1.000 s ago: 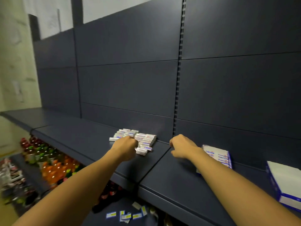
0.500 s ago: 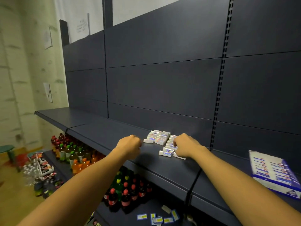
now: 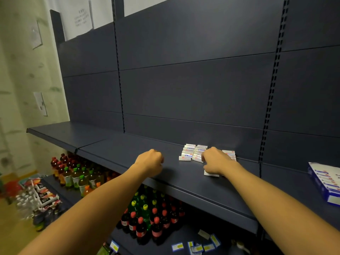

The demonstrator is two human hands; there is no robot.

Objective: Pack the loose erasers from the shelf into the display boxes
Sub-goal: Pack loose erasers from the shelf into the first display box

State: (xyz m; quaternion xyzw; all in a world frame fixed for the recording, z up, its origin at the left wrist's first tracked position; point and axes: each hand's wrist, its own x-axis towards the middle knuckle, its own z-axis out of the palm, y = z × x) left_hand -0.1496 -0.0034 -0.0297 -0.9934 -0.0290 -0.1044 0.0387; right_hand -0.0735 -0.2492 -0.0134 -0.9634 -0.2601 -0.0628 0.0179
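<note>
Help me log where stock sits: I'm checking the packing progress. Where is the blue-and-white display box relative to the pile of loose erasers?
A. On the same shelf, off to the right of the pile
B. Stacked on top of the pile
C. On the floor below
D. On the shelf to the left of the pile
A: the display box lies on the shelf at the right edge of view, well clear of the loose erasers.
</note>
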